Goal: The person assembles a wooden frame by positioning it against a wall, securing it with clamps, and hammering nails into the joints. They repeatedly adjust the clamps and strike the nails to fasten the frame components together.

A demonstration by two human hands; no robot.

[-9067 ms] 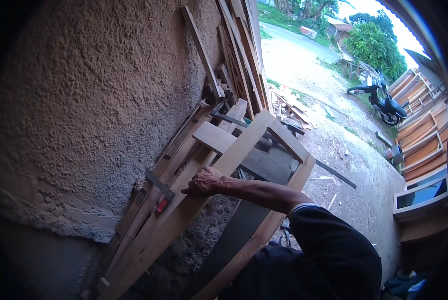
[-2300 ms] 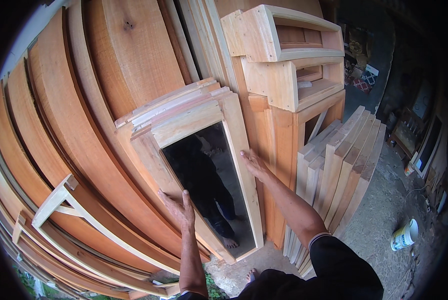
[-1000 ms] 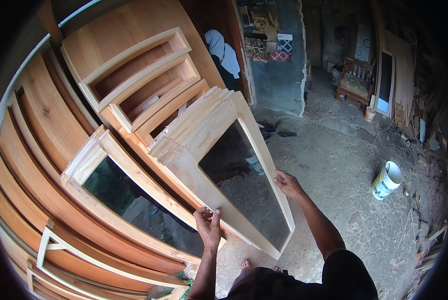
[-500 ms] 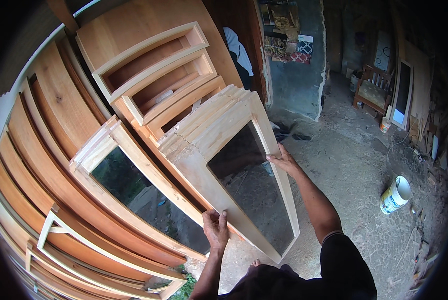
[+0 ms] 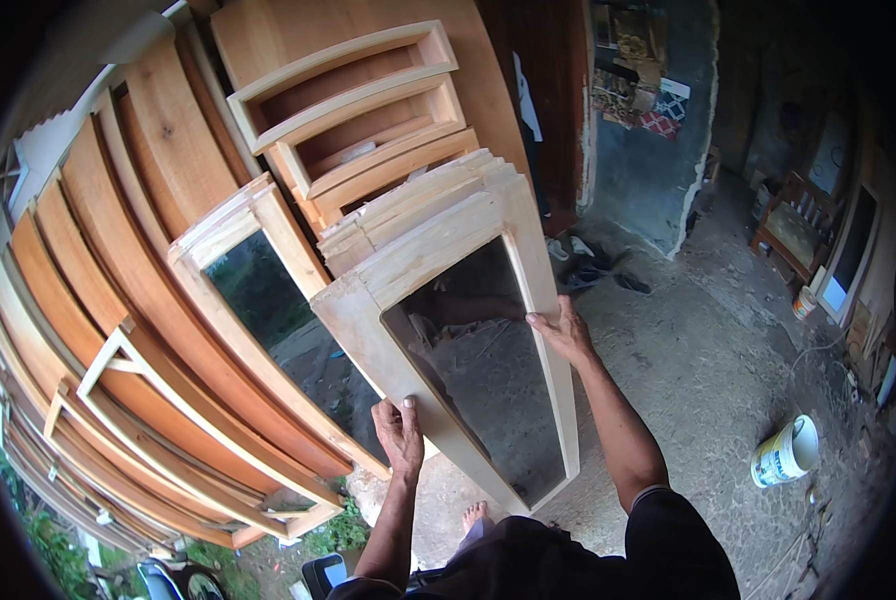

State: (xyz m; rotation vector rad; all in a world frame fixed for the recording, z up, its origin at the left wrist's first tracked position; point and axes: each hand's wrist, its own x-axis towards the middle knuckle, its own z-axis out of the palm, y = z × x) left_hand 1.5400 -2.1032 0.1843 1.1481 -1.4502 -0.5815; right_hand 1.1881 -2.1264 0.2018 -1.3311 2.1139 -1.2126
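Note:
A pale wooden window sash (image 5: 366, 312) with dark glass stands upright and tilted in front of me, in front of other frames whose top edges show behind it. My left hand (image 5: 400, 437) grips its left side, thumb on the front face and fingers around the edge. My right hand (image 5: 565, 330) holds the opposite side higher up, thumb on the front and the other fingers partly hidden. Left of it leans a second glazed sash (image 5: 205, 282). Stacked wooden frames (image 5: 343, 80) rest behind, against a brown wood panel.
Long boards and door panels (image 5: 88, 260) lean along the left, with a slim pale frame (image 5: 208, 450) before them. A white bucket (image 5: 786, 452) stands on the rough concrete floor at right. Shoes (image 5: 608, 272) lie by the blue-grey wall. A wooden chair (image 5: 793, 225) is farther back.
The view has shifted. The held sash has tipped toward me, and more of the frame edges behind its top show. Both hands keep their grip on its sides.

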